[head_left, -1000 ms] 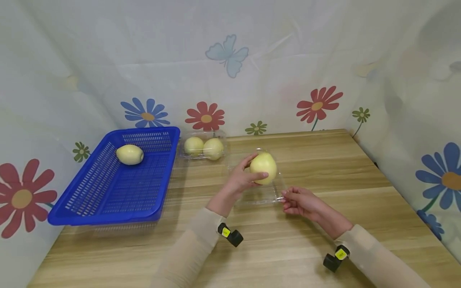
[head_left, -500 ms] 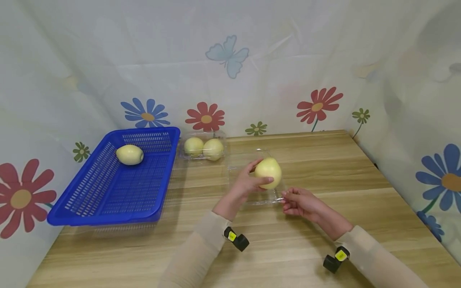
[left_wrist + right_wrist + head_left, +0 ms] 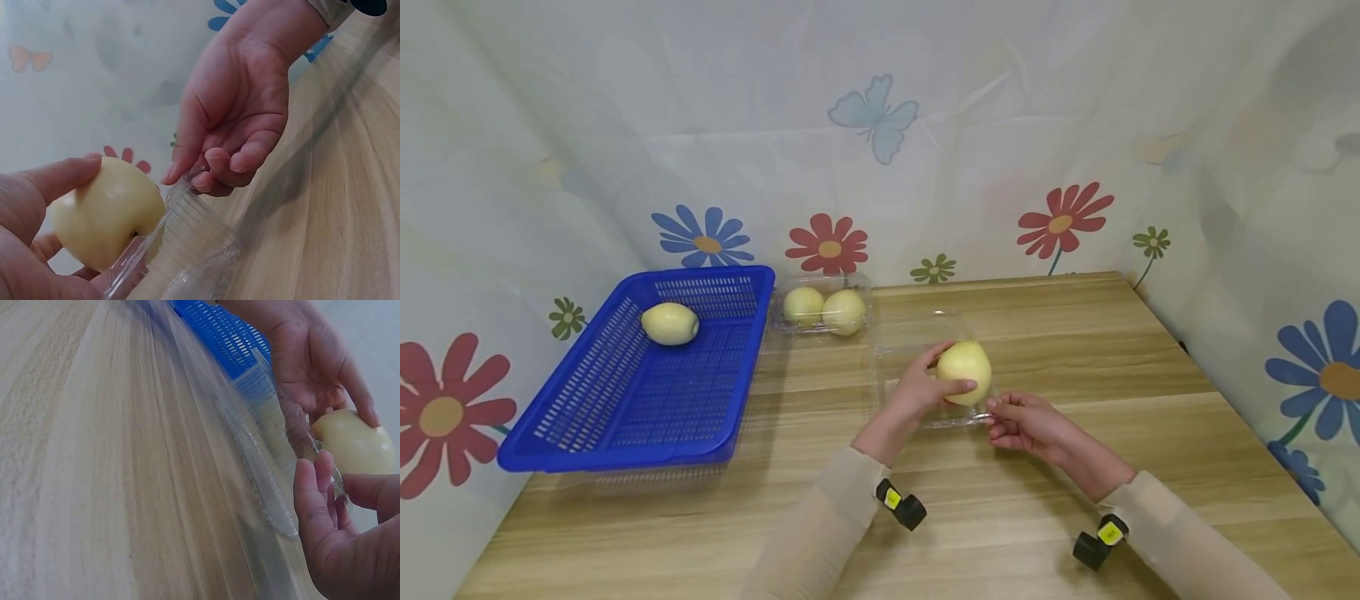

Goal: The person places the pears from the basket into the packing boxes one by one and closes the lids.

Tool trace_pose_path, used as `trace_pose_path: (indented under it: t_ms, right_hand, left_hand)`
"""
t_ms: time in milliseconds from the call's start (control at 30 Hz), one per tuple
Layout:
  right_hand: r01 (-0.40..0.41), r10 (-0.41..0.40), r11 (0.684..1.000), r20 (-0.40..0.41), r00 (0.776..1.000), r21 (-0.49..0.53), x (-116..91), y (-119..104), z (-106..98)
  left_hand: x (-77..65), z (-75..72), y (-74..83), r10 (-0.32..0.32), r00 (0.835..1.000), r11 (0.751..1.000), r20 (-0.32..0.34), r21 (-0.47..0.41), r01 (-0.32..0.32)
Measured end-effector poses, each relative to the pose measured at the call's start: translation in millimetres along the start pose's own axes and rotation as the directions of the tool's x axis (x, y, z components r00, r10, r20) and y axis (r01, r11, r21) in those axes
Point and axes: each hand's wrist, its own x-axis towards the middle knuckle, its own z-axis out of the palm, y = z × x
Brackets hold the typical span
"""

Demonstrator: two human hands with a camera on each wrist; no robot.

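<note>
My left hand (image 3: 919, 388) holds a pale yellow pear (image 3: 967, 372), thumb on the near side and fingers behind. The pear is over the near right part of an open clear plastic clamshell box (image 3: 898, 343) on the table. My right hand (image 3: 1028, 423) pinches the near right corner of the box's rim between thumb and fingers. In the left wrist view, the pear (image 3: 109, 212) is close to the box's ribbed wall (image 3: 203, 234), its dark end dimple facing the rim. Whether the pear touches the box floor is hidden.
A blue plastic basket (image 3: 625, 458) stands at the left with one pear (image 3: 671, 323) inside. Between it and the open box, farther back, a clear box (image 3: 781, 323) contains two pears (image 3: 844, 312). A flower-printed curtain (image 3: 977, 150) surrounds the wooden table (image 3: 1150, 400).
My left hand has brought the pear toward me and slightly right, lower over the box's near right part. My right hand has kept its pinch on the corner.
</note>
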Motion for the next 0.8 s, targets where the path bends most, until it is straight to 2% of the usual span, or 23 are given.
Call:
trace_pose_path:
  t_ms: [367, 800]
  right_hand:
    - [-0.001, 0.001, 1.0, -0.002, 1.0, -0.017, 1.0, 0.4, 0.2]
    - [-0.003, 0.003, 1.0, -0.009, 1.0, -0.009, 0.7, -0.1, 0.8]
  left_hand:
    - [3.1, 3.0, -4.8, -0.047, 0.999, 0.998, -0.008, 0.035, 0.047]
    - [6.1, 3.4, -6.2, -0.078, 0.997, 0.996, -0.029, 0.031, 0.079]
